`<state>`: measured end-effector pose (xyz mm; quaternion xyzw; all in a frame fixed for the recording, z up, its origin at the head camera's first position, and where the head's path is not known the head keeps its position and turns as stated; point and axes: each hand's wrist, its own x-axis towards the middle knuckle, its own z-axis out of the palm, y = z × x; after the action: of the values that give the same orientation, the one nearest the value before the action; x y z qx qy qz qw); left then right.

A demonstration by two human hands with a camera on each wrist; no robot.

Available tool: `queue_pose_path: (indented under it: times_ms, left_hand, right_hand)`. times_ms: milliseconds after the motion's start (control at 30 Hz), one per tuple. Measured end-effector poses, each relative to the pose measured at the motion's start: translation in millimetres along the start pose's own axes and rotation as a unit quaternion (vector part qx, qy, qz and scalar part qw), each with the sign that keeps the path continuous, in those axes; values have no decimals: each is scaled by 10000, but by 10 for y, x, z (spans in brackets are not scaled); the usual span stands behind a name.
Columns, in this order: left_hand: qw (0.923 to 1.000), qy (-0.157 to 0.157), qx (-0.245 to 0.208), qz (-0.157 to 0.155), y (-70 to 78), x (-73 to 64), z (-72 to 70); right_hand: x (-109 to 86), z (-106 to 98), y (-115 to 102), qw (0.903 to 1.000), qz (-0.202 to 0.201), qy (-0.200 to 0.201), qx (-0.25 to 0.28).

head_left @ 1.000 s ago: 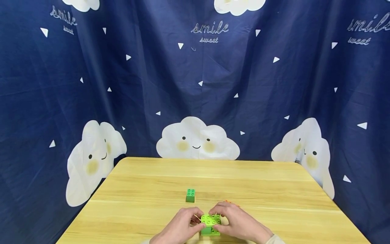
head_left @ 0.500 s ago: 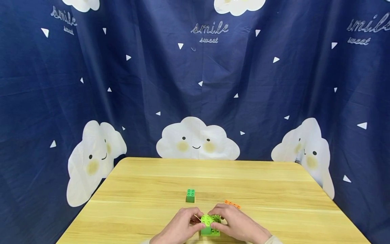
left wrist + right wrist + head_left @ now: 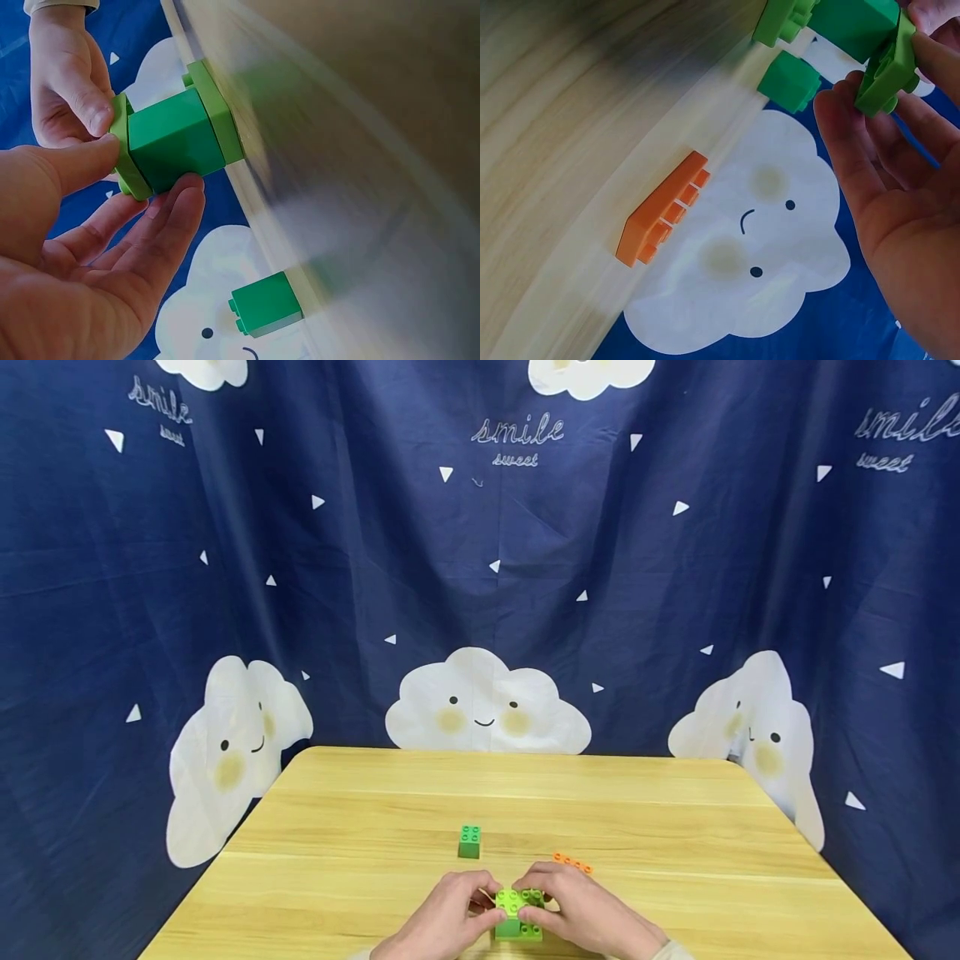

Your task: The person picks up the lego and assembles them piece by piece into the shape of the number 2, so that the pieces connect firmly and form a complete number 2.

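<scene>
A small stack of toy building blocks stands at the near middle of the table: a light green plate (image 3: pixel 217 112) at the bottom, a darker green block (image 3: pixel 176 139) on it, and a light green studded plate (image 3: pixel 510 902) on top. My left hand (image 3: pixel 450 910) holds the stack from the left, thumb at the top plate's edge and fingertips against the green block. From the other side, my right hand (image 3: pixel 588 910) pinches the top plate between thumb and fingers. In the right wrist view the top plate (image 3: pixel 892 67) shows its hollow underside past the green block.
Farther back on the wooden table (image 3: pixel 637 810) stands a separate green block (image 3: pixel 469 842). An orange one-row studded strip (image 3: pixel 572 863) lies just beyond my right hand. A dark blue curtain (image 3: pixel 360 568) with clouds hangs behind the table.
The top plate looks narrower from above than a second ago, and lower-plate studs now show at the back right. My right hand has shifted slightly, uncovering the orange strip. My left hand stays put.
</scene>
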<state>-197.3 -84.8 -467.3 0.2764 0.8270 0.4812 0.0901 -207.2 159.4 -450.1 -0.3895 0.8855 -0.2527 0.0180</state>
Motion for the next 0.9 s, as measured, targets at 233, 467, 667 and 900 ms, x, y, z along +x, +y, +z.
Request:
queue_pose_path:
  times_ms: [233,467,667,900]
  left_hand:
    - [9998,4,193,-41,10,6,3]
    - [9998,41,179,43,-3,3,17]
    - [9999,46,117,-1,-4,1,14]
    - [10000,18,9,30,2,-9,4]
  right_hand:
    - [-6,-4,-9,9999,-12,-46,109]
    - [-14,-9,-9,9998,-36,-74,172]
    - [-5,-10,-15,9998,28,-73,166]
    - [6,-10,-34,9997,195,-74,127]
